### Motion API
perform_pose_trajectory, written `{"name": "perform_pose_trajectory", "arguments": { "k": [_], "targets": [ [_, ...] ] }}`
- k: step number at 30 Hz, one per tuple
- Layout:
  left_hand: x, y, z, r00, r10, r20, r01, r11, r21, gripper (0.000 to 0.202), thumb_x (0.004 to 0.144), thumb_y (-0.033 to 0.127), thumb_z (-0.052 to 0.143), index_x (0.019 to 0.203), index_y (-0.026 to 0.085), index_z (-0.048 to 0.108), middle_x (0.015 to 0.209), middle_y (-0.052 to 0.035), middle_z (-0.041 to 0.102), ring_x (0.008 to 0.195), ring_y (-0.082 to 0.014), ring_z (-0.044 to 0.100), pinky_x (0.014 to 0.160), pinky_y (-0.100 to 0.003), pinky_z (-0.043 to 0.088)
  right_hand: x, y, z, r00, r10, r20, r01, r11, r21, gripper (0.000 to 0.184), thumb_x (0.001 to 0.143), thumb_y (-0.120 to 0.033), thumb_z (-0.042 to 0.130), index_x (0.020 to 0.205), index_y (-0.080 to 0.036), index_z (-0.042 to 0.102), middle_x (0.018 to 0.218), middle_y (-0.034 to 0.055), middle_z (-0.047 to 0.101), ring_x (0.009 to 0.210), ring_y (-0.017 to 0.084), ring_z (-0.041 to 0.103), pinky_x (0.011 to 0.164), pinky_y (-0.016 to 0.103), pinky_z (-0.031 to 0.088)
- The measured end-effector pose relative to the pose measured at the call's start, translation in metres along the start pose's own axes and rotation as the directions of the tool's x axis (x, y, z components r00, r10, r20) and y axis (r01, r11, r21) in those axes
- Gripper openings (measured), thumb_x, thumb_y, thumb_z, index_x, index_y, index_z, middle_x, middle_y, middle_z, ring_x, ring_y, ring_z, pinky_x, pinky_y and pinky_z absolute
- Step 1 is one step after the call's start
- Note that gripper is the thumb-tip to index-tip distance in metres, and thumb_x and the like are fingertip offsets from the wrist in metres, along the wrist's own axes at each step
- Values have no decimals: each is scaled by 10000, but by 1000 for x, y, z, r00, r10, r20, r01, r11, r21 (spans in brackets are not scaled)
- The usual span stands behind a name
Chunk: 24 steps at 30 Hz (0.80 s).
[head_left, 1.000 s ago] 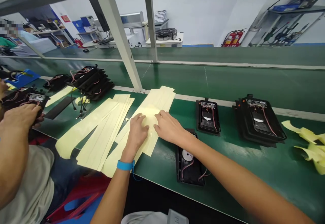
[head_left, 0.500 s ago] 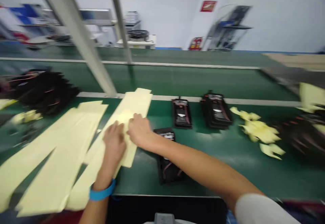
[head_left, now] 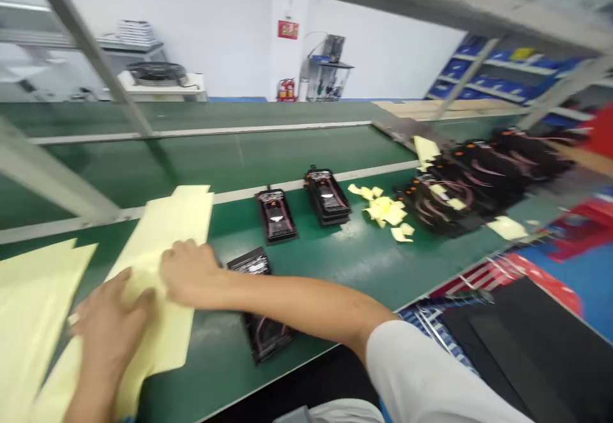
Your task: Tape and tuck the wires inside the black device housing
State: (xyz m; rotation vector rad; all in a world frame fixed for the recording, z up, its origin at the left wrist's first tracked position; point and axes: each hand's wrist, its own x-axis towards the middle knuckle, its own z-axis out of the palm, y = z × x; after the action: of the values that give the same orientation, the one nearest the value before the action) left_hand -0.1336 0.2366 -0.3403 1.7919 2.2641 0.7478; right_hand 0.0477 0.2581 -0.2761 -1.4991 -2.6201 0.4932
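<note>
Both hands are on a pale yellow paper sheet (head_left: pixel 172 340) lying over a small stack on the green bench. My left hand (head_left: pixel 110 321), slightly blurred, grips its near side, where the paper curls up between thumb and fingers. Close to it on the right, my right hand (head_left: pixel 189 273) is closed with the fingertips bent down on the sheet. Under my right forearm lies a flat black casing (head_left: pixel 265 333) with thin wires, partly covered by the arm. More yellow sheets (head_left: pixel 29 308) lie to the left.
Farther right are a single black casing (head_left: pixel 276 215), a short stack of casings (head_left: pixel 328 198), crumpled yellow scraps (head_left: pixel 385 211) and a large pile of black wired parts (head_left: pixel 440 199). A slanted metal post (head_left: pixel 52 174) rises at the left. A shelf beam (head_left: pixel 383 1) crosses overhead.
The view has swung to the right, so the bench items appear farther left. Both hands stay at the yellow sheet, and its near part now bulges up by my left hand.
</note>
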Motion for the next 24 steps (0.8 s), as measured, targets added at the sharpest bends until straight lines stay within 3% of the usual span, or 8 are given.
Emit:
{"name": "perform_pose_trajectory", "arguments": {
  "k": [2, 4, 9, 12, 15, 18, 21, 24],
  "targets": [
    [-7, 10, -5, 1000, -3, 19, 3, 1000, -12, 574, 856, 368, 628, 1374, 128, 693, 1433, -191, 680, 1420, -403, 581, 1294, -649, 380, -2, 5, 0, 1000, -5, -26, 5, 1000, -9, 387, 1008, -276, 702, 1328, -65, 650, 1346, 166, 669, 1252, 294, 649, 964, 433, 640],
    [-13, 13, -4, 1000, -5, 21, 6, 999, -32, 586, 889, 360, 624, 1430, 140, 677, 1483, -177, 651, 1449, -378, 557, 1315, -601, 372, -1, 11, 1, 999, -17, -51, 17, 1000, -14, 278, 1049, -234, 680, 1300, -116, 670, 1333, 122, 682, 1222, 248, 677, 1003, 424, 629],
    [-24, 10, -5, 999, -40, 12, 41, 988, -146, 586, 901, 318, 618, 1477, 226, 679, 1491, -129, 649, 1450, -399, 534, 1274, -670, 362, 3, 21, -2, 994, -68, -82, 68, 998, 1, 209, 1076, -275, 681, 1223, -126, 694, 1223, 85, 709, 1080, 196, 708, 968, 398, 633],
    [-29, 12, -11, 999, -32, -8, 29, 962, -271, 593, 926, 346, 616, 1506, 231, 661, 1400, -127, 676, 1346, -327, 606, 1220, -549, 462, -1, 26, -7, 991, -100, -87, 102, 995, 19, 155, 1078, -252, 668, 1171, -131, 694, 1167, 63, 707, 1007, 171, 693, 922, 362, 621],
    [-30, 13, -16, 999, -46, -22, 35, 926, -377, 631, 955, 452, 627, 1536, 207, 632, 1236, -114, 706, 1136, -252, 668, 1055, -415, 554, -7, 29, -13, 983, -151, -100, 155, 987, 36, 77, 1071, -188, 636, 1104, -135, 681, 1135, 45, 694, 959, 152, 658, 865, 314, 581],
    [-29, 14, -19, 995, -97, -18, 80, 897, -434, 643, 953, 515, 635, 1499, 177, 659, 1121, -105, 728, 1016, -239, 678, 958, -389, 558, -18, 29, -16, 967, -225, -123, 231, 973, 33, 87, 1073, -121, 568, 1068, -144, 652, 1122, 37, 677, 873, 127, 599, 759, 264, 488],
    [-29, 14, -21, 992, -124, 9, 112, 867, -485, 564, 937, 479, 649, 1403, 169, 719, 1173, -118, 756, 1023, -238, 707, 956, -378, 559, -33, 26, -14, 942, -299, -150, 301, 953, -6, 152, 1095, -108, 487, 1074, -151, 631, 1127, 55, 662, 772, 121, 514, 673, 281, 393],
    [-30, 15, -23, 991, -127, 41, 129, 841, -526, 498, 923, 450, 670, 1327, 169, 749, 1166, -120, 771, 1008, -231, 725, 920, -353, 570, -48, 21, -9, 912, -365, -187, 358, 931, -72, 237, 1060, -35, 425, 1096, -143, 633, 1179, 98, 659, 788, 146, 512, 678, 306, 383]
  ]
}}
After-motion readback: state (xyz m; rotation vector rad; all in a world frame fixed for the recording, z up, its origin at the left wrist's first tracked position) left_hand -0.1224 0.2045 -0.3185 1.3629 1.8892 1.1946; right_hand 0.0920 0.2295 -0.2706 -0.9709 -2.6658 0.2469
